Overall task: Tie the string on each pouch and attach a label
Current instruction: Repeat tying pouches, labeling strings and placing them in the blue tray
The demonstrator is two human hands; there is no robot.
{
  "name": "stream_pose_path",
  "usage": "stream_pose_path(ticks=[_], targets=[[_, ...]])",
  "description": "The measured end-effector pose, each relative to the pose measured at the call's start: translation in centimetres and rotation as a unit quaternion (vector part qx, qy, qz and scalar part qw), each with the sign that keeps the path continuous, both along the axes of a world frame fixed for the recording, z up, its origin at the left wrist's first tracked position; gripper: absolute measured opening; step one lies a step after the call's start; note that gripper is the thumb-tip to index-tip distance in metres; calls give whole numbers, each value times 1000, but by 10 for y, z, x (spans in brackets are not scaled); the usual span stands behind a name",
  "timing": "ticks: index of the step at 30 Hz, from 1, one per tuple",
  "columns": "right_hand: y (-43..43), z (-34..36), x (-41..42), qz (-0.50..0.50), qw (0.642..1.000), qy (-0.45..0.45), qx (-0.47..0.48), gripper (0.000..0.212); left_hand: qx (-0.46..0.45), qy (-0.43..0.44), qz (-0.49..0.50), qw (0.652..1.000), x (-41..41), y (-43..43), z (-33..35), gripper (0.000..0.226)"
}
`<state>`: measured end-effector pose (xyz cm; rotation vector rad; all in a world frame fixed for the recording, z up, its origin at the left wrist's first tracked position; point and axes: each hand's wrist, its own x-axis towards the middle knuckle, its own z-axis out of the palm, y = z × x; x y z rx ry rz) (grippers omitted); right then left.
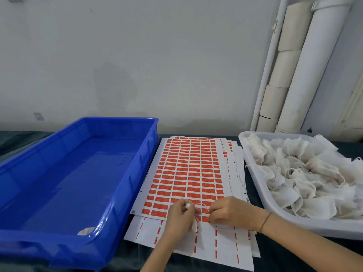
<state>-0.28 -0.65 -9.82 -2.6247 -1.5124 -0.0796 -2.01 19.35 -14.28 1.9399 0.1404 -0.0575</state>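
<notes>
White, limp, near weightless, the pouch (194, 226) wants holding at its neck: our left hand (179, 214) clutches it in curled fingers, our right hand (229, 211) pinches the string (203, 205).

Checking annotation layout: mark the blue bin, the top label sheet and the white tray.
blue bin (78, 183), head view, bare floor inside it.
top label sheet (188, 169), head view, middle of the orange label grid.
white tray (314, 226), head view, its near rim.

String (202, 206) between left hand (179, 215), right hand (230, 212)
</notes>
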Motion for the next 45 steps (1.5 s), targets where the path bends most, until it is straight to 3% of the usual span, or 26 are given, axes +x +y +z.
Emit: stream_pose_path(ticks=[5,13,16,20,23,28,33,35,45], targets=[[-1,1,0,51,996,-73,-8,11,7,0,-1,1000,1,-1,-1,11],[2,-7,-1,46,995,-87,6,9,9,-4,-2,1000,1,-1,-3,11],[9,-7,1,22,998,-45,25,9,7,-3,-6,1000,1,0,-3,12],[3,-2,-2,-31,995,63,64,37,5,1,-5,1000,1,1,-4,12],[-5,-2,-6,-46,993,87,63,45,13,2,-1,1000,2,0,-4,11],[-3,-1,-6,-25,999,17,22,27,15,4,-1,1000,3,0,-5,11],[1,5,-8,0,1000,-13,-10,24,15,5,0,1000,2,0,-5,10],[2,6,-7,28,997,-69,-11,15,8,5,-1,1000,2,0,-4,11],[1,-12,-2,69,986,-147,-48,13,4,5,-2,1000,1,0,-3,10]])
